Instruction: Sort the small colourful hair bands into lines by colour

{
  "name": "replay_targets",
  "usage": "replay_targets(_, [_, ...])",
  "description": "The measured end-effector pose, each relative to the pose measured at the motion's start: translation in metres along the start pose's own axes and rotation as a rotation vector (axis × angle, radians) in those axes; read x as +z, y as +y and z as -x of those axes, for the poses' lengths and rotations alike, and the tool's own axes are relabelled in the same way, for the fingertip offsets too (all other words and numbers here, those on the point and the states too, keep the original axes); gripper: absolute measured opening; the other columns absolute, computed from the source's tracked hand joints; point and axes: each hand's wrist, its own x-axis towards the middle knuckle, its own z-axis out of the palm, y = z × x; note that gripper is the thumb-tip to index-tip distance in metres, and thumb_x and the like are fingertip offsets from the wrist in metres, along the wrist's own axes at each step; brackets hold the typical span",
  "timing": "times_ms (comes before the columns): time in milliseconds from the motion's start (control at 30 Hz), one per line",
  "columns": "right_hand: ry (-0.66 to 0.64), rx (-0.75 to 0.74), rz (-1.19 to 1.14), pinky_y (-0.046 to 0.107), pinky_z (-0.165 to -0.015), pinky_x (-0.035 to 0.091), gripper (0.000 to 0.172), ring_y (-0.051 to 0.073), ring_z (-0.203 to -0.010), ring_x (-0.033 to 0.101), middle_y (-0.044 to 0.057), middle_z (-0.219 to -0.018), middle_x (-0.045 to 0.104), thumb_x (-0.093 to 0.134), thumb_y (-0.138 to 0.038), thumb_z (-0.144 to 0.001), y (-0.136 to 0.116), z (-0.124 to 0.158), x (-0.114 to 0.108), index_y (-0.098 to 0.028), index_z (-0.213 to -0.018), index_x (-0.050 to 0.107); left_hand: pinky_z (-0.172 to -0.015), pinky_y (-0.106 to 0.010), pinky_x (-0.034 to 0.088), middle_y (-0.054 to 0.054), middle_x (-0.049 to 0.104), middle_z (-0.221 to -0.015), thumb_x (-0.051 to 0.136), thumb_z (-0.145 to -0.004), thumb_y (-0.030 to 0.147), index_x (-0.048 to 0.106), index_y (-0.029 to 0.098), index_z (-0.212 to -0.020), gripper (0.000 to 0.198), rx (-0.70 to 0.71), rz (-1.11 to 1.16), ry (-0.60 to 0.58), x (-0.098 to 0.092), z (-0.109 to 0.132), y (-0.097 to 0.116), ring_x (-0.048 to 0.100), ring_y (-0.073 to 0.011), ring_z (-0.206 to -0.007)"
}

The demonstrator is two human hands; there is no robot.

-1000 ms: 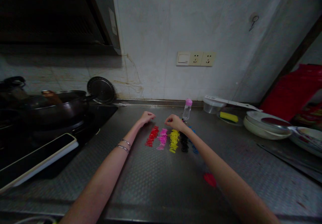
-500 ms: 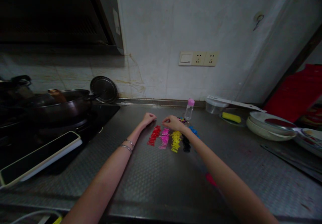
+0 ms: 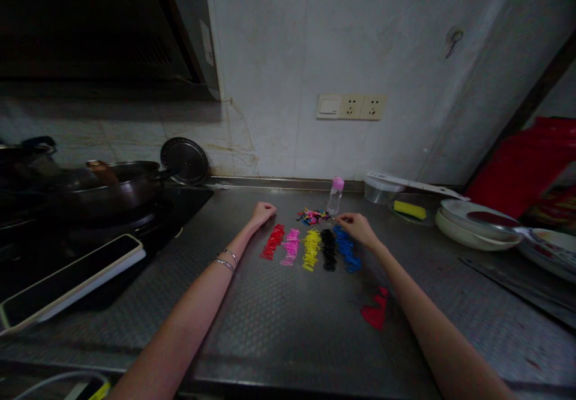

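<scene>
My left hand (image 3: 264, 212) rests on the metal counter with its fingers curled closed; whatever it may hold is hidden. Just above the top of the blue rubber bands (image 3: 347, 250), my right hand (image 3: 359, 228) has its fingertips pinched together, and anything between them is too small to make out. To the left lie rows of red rubber bands (image 3: 272, 242), pink rubber bands (image 3: 290, 247), yellow rubber bands (image 3: 311, 249) and black rubber bands (image 3: 329, 250). A mixed pile of small bands (image 3: 312, 215) lies behind the rows, beside a clear bottle (image 3: 335, 197) with a pink cap.
A red scrap (image 3: 375, 310) lies near my right forearm. Bowls (image 3: 477, 232), a yellow sponge (image 3: 409, 210) and a clear tub (image 3: 381, 190) stand at the right. On the left are a phone-like device (image 3: 72, 277) and a pan (image 3: 114, 190) on the stove.
My right hand has moved right, from behind the red and pink rows to the top of the blue row, uncovering the mixed pile. My left hand stays put.
</scene>
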Motion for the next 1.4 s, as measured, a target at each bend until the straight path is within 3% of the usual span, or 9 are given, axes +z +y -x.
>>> replay_targets(567, [0.175, 0.083, -0.107, 0.027, -0.068, 0.045, 0.031, 0.018, -0.072, 0.061, 0.008, -0.081, 0.069, 0.047, -0.034, -0.072, 0.034, 0.007, 0.009, -0.014, -0.081, 0.069, -0.059, -0.021, 0.039, -0.006, 0.066, -0.07, 0.053, -0.068, 0.023, 0.068, 0.009, -0.077, 0.022, 0.024, 0.034, 0.036, -0.002, 0.001, -0.001, 0.055, -0.0125, -0.064])
replay_targets(933, [0.147, 0.084, -0.121, 0.027, -0.07, 0.046, 0.029, 0.019, -0.074, 0.062, 0.008, -0.081, 0.069, 0.048, -0.033, -0.072, 0.034, 0.007, 0.011, -0.014, -0.081, 0.068, -0.064, -0.022, 0.042, -0.007, 0.067, -0.074, 0.052, -0.068, 0.02, 0.068, 0.008, -0.076, 0.021, 0.061, -0.002, 0.028, 0.0, 0.003, 0.007, 0.057, -0.0134, -0.067])
replay_targets(1133, [0.143, 0.076, -0.121, 0.028, -0.07, 0.046, 0.028, 0.018, -0.072, 0.062, 0.007, -0.078, 0.069, 0.048, -0.032, -0.072, 0.034, 0.005, 0.012, -0.014, -0.079, 0.068, -0.066, -0.023, 0.043, -0.007, 0.068, -0.078, 0.051, -0.067, 0.02, 0.069, 0.009, -0.081, 0.025, 0.208, -0.148, -0.097, 0.015, -0.001, 0.02, 0.059, -0.0151, -0.07])
replay_targets(1400, [0.141, 0.085, -0.136, 0.027, -0.069, 0.046, 0.027, 0.018, -0.072, 0.063, 0.007, -0.076, 0.069, 0.047, -0.032, -0.073, 0.032, 0.007, 0.012, -0.015, -0.079, 0.068, -0.054, -0.021, 0.038, -0.005, 0.066, -0.068, 0.052, -0.068, 0.028, 0.071, 0.012, -0.082, 0.029, 0.399, -0.385, -0.306, 0.04, -0.001, 0.05, 0.053, -0.0129, -0.057])
